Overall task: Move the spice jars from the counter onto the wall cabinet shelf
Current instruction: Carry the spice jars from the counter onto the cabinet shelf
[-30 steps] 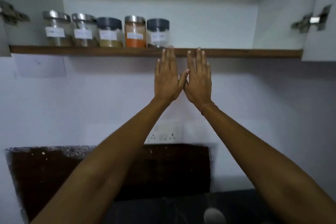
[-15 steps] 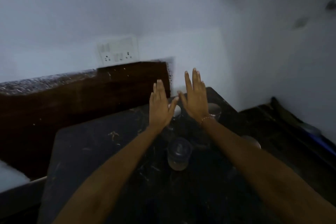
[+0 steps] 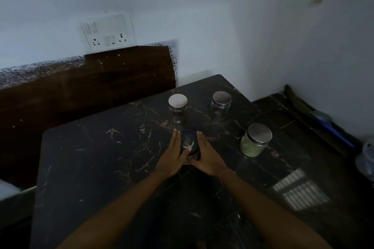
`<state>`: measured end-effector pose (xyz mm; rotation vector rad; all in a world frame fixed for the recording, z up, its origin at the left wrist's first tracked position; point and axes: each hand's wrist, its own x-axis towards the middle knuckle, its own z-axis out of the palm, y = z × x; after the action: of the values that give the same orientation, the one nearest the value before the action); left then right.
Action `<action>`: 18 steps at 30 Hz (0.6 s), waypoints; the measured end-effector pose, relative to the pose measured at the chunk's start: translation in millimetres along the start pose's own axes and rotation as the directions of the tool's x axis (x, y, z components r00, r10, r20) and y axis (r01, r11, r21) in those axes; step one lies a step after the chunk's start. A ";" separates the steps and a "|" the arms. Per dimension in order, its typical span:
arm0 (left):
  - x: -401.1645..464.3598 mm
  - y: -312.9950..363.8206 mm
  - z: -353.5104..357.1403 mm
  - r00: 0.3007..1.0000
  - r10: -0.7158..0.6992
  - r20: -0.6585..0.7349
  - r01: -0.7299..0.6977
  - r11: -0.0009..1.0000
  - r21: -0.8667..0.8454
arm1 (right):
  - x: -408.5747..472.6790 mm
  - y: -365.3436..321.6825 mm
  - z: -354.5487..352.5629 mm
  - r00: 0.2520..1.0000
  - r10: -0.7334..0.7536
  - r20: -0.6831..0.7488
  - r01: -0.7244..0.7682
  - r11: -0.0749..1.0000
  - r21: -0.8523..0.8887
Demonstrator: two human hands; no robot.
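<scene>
Both hands are flanking a dark-lidded jar (image 3: 189,142) that is standing upright on the black marble counter (image 3: 97,157), roughly at the middle of the slab. The left hand (image 3: 172,158) is lying along the jar's left side with straight fingers, its thumb reaching across the near edge of the lid; the right hand (image 3: 206,156) is lying along the right side, fingers likewise straight and pointing away from the person. Neither hand is curling round the jar; whether the palms are actually pressing the glass cannot be told in the dim light. A bracelet (image 3: 226,174) is sitting on the right wrist. Three more jars are standing apart from one another on the same counter: a silver-lidded jar (image 3: 178,107) behind the hands, a second silver-lidded jar (image 3: 221,104) near the far right corner, and a jar with green contents (image 3: 255,140) to the right, near the counter's right edge. The stretch of counter to the left of the hands is lying bare as far as its left edge, and there is also free surface between the hands and the green jar. Behind the counter a brown backsplash panel (image 3: 91,87) is running along the wall, with a white switch and socket plate (image 3: 108,33) above it. To the right the counter is dropping to a lower dark ledge (image 3: 287,115) by the side wall.
</scene>
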<state>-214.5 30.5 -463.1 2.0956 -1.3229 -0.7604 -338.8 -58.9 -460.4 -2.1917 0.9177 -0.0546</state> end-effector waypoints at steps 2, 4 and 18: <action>1.0 7.6 6.0 0.993 -0.101 -0.056 0.094 0.989 -0.115 | 0.2 -6.2 0.5 0.999 0.029 0.019 -0.031 0.997 0.069; 6.6 9.3 8.7 0.977 -0.187 -0.099 0.154 0.949 -0.275 | 0.4 -10.6 -0.5 0.999 0.030 0.012 -0.030 0.996 0.090; 23.4 8.5 -0.9 0.824 -0.491 -0.282 0.316 0.812 -0.491 | 0.3 -19.8 -2.7 1.000 -0.001 0.021 -0.002 0.987 0.163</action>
<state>-210.8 6.0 -460.5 2.0407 -0.4234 -0.6667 -327.6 -51.6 -445.6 -2.0372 0.8714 -0.1031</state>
